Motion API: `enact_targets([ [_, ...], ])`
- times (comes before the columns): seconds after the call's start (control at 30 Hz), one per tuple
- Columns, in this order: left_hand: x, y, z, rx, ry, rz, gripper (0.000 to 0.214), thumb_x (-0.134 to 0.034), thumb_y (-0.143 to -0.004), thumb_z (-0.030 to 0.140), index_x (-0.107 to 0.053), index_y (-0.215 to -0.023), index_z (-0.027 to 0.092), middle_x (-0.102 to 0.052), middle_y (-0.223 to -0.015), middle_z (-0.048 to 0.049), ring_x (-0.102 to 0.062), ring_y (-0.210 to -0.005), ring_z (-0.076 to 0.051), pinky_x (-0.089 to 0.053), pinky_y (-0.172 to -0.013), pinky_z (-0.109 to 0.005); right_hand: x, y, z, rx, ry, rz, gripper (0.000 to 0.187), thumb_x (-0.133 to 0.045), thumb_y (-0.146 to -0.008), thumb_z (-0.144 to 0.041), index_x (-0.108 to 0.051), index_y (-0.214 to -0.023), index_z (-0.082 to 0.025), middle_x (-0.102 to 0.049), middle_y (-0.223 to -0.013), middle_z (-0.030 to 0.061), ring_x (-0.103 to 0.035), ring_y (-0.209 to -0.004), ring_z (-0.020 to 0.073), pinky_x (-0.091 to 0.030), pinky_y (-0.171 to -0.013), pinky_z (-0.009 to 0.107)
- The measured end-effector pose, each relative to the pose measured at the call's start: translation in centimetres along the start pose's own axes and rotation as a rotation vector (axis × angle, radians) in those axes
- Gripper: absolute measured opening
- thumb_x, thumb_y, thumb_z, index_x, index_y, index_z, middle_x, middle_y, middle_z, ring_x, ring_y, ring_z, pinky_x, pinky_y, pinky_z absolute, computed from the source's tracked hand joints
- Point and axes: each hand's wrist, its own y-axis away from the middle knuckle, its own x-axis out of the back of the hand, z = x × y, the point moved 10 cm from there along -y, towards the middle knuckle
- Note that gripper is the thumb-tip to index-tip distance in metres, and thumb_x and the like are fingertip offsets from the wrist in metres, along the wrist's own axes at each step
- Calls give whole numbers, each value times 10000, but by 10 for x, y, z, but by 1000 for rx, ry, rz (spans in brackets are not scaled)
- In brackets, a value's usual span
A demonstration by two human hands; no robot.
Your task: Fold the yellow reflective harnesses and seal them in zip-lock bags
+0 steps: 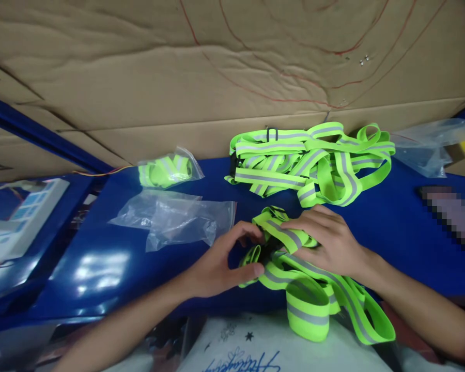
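A neon-green reflective strap (308,310) with a grey stripe lies bunched at the table's front edge, its loops hanging over my lap. My left hand (227,258) curls round its left end, thumb and fingers on the folded band near a dark buckle part. From the right, my right hand (329,240) grips the folded upper layers, with its fingertips partly hidden under the band. Just beyond the hands, a heap of similar reflective straps (310,165) with black buckles rests against the cardboard.
Clear plastic bags (182,217) lie left of my hands. Behind them is a bagged green strap (166,170). A white power strip (27,219) sits far left, a pixelated flat object (453,217) at right. Cardboard (139,98) walls the back of the blue table (96,268).
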Motion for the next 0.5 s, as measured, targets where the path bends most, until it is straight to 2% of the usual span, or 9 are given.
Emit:
enact_targets([
  [0.07,3,-1,2,-24,-94,41,370,-723,-904,428,-606,-1195,232,-682,-1100,-60,-601,-977,-190,-488,-882,-342,5,2,-2,17,31,63,263,-734,-910,-327,-656,-1140,-227,-722,-886,18,-661,-776,187,-473,-719,368],
  [0.23,-7,-5,-5,7,-144,-8,237,-674,-954,397,-657,-1095,207,-709,-1021,-46,-630,-906,-169,-485,-801,-301,6,6,-11,71,-54,99,329,-646,-899,-126,-635,-1203,-250,-739,-947,24,-681,-812,184,-519,-740,354],
  [0.37,-14,-4,-12,9,-156,-32,196,-574,-1016,359,-651,-1001,180,-677,-914,-31,-606,-803,-140,-453,-721,-266,3,5,-7,-11,-90,83,313,-560,-930,-122,-607,-1203,-270,-724,-958,21,-695,-839,177,-548,-718,320],
  [0.5,-1,-2,-12,23,-104,85,222,-523,-1046,358,-650,-1018,178,-666,-947,-39,-603,-826,-137,-454,-740,-264,25,5,5,-165,-46,255,305,-616,-891,-159,-558,-1172,-264,-677,-997,51,-664,-881,210,-548,-729,349],
])
